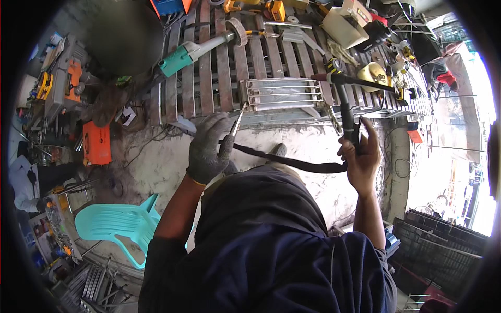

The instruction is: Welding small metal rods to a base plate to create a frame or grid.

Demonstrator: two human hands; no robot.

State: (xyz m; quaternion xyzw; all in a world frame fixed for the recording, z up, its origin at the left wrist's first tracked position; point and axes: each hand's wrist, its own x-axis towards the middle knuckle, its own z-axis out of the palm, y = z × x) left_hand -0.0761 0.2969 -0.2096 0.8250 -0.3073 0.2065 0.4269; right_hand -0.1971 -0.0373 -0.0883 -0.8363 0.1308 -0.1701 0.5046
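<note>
My right hand (pixel 361 156), bare, is closed around the handle of a black TIG welding torch (pixel 344 107), raised at the bench's front edge. Its head carries a reddish nozzle pointing left and a long black back cap pointing right. A black sleeved cable (pixel 292 163) droops from beside that hand across to my left hand (pixel 210 148). That hand wears a grey glove; its fingers curl with the cable at the thumb. Close to its fingertips, a slim silver piece (pixel 238 121) leans against a small barred metal frame (pixel 282 95) on the bench. Another metal piece (pixel 333 119) hangs at the frame's right corner.
A slatted metal bench (pixel 224 68) bears a teal grinder (pixel 201 52) with a wheel, a tape measure (pixel 334 65) and pale tubs (pixel 344 27). A turquoise chair (pixel 117 223) stands left, near an orange case (pixel 97 143). Another person (pixel 26 177) is at the far left.
</note>
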